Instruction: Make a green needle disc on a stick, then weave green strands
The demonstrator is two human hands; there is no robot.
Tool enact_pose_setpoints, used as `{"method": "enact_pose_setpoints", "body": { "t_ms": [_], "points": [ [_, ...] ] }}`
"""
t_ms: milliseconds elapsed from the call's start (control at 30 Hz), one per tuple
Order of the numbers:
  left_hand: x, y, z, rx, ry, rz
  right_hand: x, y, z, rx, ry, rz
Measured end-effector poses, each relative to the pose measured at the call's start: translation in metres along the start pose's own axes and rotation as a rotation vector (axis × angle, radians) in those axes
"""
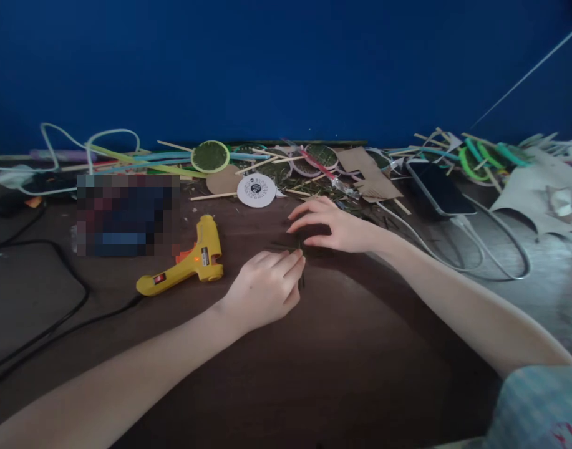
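Observation:
My left hand (269, 284) rests low over the dark brown table, its fingers bent and pressed together. Thin dark green strands (302, 277) like dry grass stick out past its fingertips; most of them are hidden under the hand. Just beyond it, my right hand (335, 224) hovers near the tabletop, fingers curved and spread, with nothing visible between them. Left of my hands lies a yellow glue gun (192, 265) with a small orange light glowing on its side. A white round disc (256, 190) with a printed ring lies behind my hands.
Along the blue wall (286, 68) lie round fans (211, 156), wooden sticks, green scraps and a torn cardboard piece (372, 174). A phone (440, 187) with a white cable sits at right, near crumpled paper (538, 193). A black cord (103, 315) trails left from the glue gun.

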State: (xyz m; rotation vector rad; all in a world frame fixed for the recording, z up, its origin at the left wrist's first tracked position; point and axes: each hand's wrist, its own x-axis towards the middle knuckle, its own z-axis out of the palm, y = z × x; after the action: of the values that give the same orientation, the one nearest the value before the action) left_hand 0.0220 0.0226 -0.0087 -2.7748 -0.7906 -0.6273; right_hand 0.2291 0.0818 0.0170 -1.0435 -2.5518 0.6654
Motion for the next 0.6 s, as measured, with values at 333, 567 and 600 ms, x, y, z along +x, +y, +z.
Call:
{"method": "enact_pose_setpoints", "body": {
  "t_ms": [333, 567, 600],
  "points": [
    [0.0009, 0.0004, -0.0011, -0.006, -0.016, -0.009, 0.0005, -0.0013, 0.0047, -0.015, -0.027, 0.093],
    [0.0003, 0.0005, -0.0013, -0.007, -0.028, -0.013, 0.0000, -0.0012, 0.0038, 0.011, -0.034, 0.013],
    [0.0003, 0.0005, -0.0013, -0.006, -0.029, -0.014, -0.0001, -0.0007, 0.0039, 0.015, -0.031, 0.007]
  ]
}}
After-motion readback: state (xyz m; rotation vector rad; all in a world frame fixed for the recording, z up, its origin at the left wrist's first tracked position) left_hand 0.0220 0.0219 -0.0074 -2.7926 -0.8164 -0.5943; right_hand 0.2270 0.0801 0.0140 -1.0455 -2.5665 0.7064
